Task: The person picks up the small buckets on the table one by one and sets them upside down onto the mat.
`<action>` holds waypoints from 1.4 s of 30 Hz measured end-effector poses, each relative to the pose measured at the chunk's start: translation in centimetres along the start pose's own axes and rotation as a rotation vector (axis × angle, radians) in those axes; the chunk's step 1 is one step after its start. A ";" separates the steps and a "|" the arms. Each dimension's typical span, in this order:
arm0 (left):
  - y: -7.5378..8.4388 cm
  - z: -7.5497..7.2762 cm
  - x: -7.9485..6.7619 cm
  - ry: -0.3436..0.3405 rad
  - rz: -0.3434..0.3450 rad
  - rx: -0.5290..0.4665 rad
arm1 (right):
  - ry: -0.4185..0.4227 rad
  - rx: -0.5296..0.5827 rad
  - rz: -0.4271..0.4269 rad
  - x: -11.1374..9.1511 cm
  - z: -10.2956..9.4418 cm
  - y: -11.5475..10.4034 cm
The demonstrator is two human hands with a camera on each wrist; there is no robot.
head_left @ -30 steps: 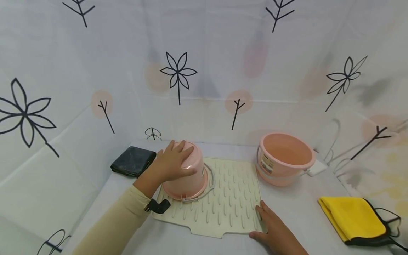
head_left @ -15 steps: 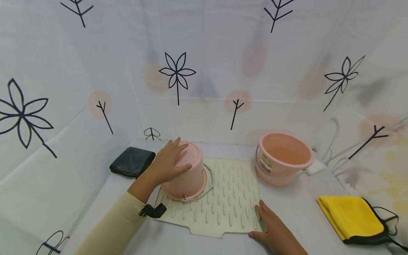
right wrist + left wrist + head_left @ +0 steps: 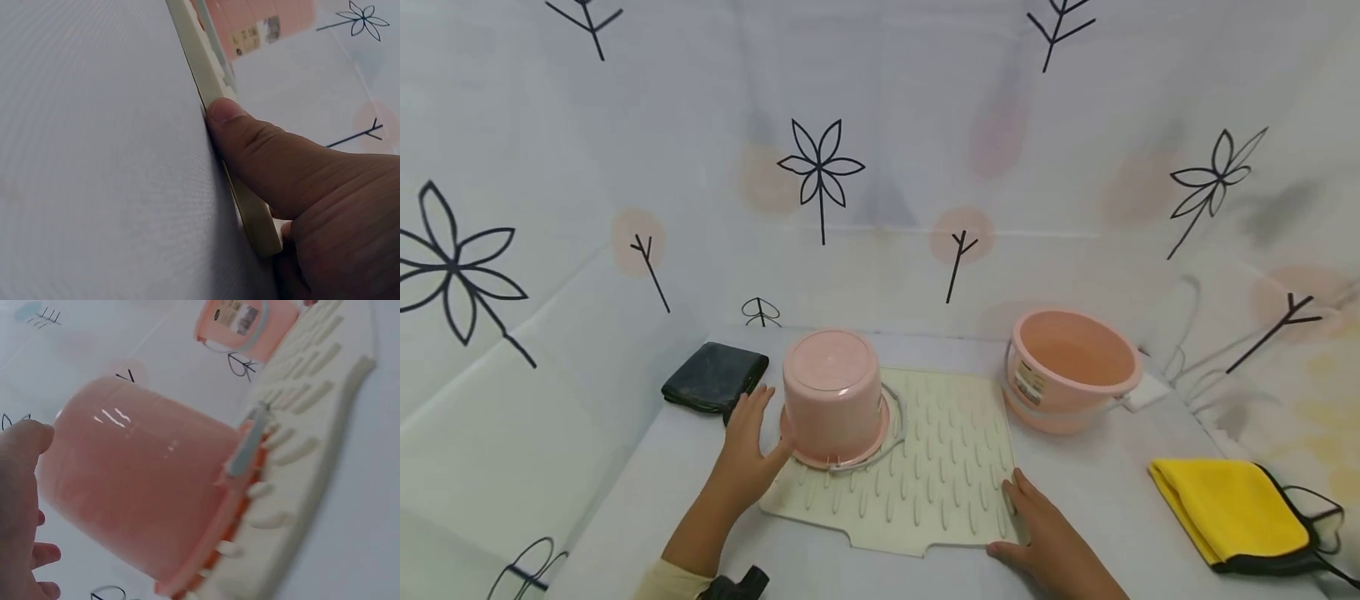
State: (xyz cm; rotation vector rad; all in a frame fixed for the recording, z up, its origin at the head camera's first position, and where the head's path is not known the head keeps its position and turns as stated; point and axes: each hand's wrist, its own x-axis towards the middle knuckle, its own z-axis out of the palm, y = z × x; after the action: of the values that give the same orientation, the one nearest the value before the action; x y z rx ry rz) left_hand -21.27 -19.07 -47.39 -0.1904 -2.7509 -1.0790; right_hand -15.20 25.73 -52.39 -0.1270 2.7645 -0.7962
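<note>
head view: just right of the left hand (image 3: 745,458), thumb apart, gripping nothing, sits the upturned bucket (image 3: 831,404), glossy pink, on the cream mat (image 3: 951,450); the right hand (image 3: 1051,542), fingers relaxed, touches the mat's corner.

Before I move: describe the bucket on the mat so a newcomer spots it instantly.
On the white table, find the ridged cream mat. The pink bucket stands on its far-left part. Unlike the other pink bucket, mouth up farther right, this one is upside down, its closed base on top.
</note>
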 end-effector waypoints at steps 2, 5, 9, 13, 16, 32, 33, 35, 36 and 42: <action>-0.5 0.6 -1.1 -0.037 -0.049 -0.013 | -0.001 -0.002 0.011 -0.2 -0.1 0.0; -1.2 1.4 -2.1 -0.088 -0.100 -0.032 | -0.003 -0.003 0.028 -0.5 -0.1 -0.1; -2.2 2.1 -2.8 -0.151 -0.131 -0.030 | -0.004 0.004 0.038 -0.6 -0.2 -0.3; -3.3 2.9 -3.4 -0.221 -0.138 -0.004 | -0.011 0.013 0.042 -0.6 0.0 -0.3; -4.1 3.4 -3.8 -0.256 -0.126 0.052 | -0.016 0.008 0.042 -0.5 0.2 -0.3; -4.4 4.1 -4.0 -0.280 -0.046 0.223 | 0.239 -0.195 -0.111 -1.1 -4.7 0.0; -4.4 4.1 -4.0 -0.277 -0.047 0.226 | 0.285 -0.214 -0.131 -1.1 -5.4 0.0; -4.5 4.1 -3.9 -0.275 -0.047 0.228 | 0.387 -0.264 -0.177 -1.4 -6.7 0.1; -4.5 4.1 -3.9 -0.274 -0.046 0.228 | 0.432 -0.286 -0.198 -1.5 -7.3 0.1; -4.3 4.0 -3.9 -0.269 -0.026 0.223 | 0.593 -0.375 -0.279 -1.7 -10.9 0.7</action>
State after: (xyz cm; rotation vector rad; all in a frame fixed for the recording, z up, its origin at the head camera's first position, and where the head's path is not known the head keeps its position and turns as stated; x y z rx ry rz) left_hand -18.71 -19.74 -53.94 -0.2881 -3.0940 -0.7933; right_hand -16.60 32.19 -43.48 -0.4158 3.4958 -0.4017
